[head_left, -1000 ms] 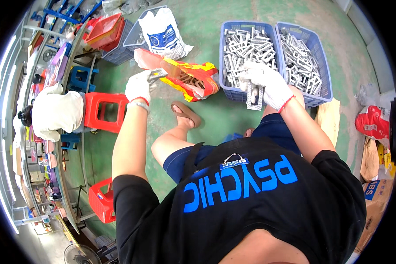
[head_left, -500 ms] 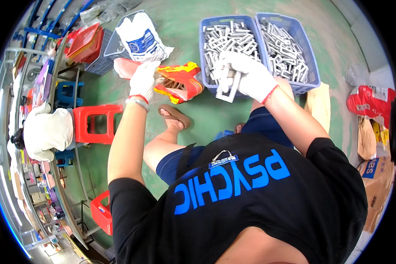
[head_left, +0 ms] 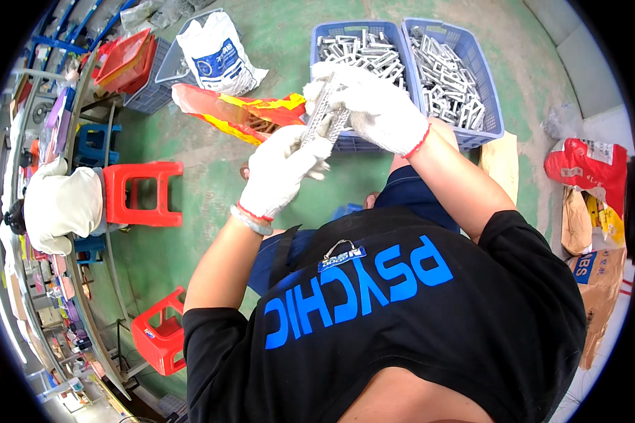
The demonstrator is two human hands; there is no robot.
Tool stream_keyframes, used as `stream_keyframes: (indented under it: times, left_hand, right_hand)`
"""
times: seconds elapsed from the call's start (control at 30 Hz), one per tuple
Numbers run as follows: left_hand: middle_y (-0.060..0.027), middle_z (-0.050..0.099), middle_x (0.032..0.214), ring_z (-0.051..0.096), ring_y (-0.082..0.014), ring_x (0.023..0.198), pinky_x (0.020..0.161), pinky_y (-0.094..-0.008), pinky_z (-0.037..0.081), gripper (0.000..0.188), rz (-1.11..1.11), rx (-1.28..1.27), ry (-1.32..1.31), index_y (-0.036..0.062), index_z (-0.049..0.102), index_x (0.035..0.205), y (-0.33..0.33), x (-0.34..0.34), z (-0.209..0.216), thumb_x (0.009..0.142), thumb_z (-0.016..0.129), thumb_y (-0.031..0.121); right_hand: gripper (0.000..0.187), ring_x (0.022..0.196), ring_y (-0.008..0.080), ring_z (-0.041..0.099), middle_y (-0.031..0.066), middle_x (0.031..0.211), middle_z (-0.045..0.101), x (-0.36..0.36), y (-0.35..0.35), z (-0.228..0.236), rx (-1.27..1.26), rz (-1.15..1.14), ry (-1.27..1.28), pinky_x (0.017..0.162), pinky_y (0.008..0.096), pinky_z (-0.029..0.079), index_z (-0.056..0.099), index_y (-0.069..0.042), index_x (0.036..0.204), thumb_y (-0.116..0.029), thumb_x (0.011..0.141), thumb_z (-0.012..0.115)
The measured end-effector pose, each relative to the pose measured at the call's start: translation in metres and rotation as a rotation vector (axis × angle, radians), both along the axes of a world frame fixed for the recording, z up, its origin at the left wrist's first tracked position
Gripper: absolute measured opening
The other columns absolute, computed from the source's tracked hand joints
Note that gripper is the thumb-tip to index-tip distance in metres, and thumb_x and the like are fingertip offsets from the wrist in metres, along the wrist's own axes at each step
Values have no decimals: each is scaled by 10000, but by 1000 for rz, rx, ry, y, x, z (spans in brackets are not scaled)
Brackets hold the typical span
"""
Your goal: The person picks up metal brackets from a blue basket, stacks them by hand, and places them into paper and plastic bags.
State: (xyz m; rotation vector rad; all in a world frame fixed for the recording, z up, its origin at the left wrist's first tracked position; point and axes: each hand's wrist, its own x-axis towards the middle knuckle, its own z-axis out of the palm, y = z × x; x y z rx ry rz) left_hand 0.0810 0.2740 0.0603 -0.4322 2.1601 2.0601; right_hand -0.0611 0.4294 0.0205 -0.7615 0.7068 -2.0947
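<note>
Both my hands wear white knit gloves. My right hand (head_left: 384, 109) is closed around a few grey metal rectangular frames (head_left: 322, 113), held up before the near side of the left crate. My left hand (head_left: 282, 169) grips the lower end of the same frames, its fingers partly hidden behind them. Behind my hands, the left blue crate (head_left: 317, 44) is heaped with similar grey frames. Beside it, the right blue crate (head_left: 497, 113) holds more of them. Left of the frames sits an open red and yellow bag (head_left: 222, 113) with brownish pieces inside.
A white sack (head_left: 222, 60) stands behind the bag. To the left are a red stool (head_left: 144, 194), a second red stool (head_left: 162, 338) and a person in a white top (head_left: 62, 204) by a long bench. Red packaging (head_left: 587, 166) and a brown carton (head_left: 603, 296) line the right wall.
My left hand has left the red and yellow bag and moved right onto the frames. My right hand has shifted slightly left and up with the frames.
</note>
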Motion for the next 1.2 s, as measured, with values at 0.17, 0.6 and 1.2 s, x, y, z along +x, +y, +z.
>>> stream_keyframes:
  times: [0.17,0.6,1.2]
  left_hand:
    - [-59,681,899,646,-121,786,717,-261,532,350,158,-888,433,-2,657,1115,1,11,7,812,767,133]
    - [-89,666,1040,648,-141,874,780,-268,533,339,168,-837,770,-17,665,1112,-21,16,-4,784,734,-67]
    - [-77,664,930,643,-159,824,767,-292,520,271,284,-685,489,23,675,1049,-18,17,-1,797,750,88]
  right_hand:
    - [541,1122,220,605,151,1237,609,3,16,18,247,-18,134,947,335,497,445,32,1389,-17,864,564]
    - [527,941,219,664,149,1166,649,4,8,-1,268,20,231,735,324,557,464,9,1395,-76,880,542]
    - [603,946,177,642,124,1137,649,7,8,-2,358,78,219,727,324,580,436,35,1401,-256,906,621]
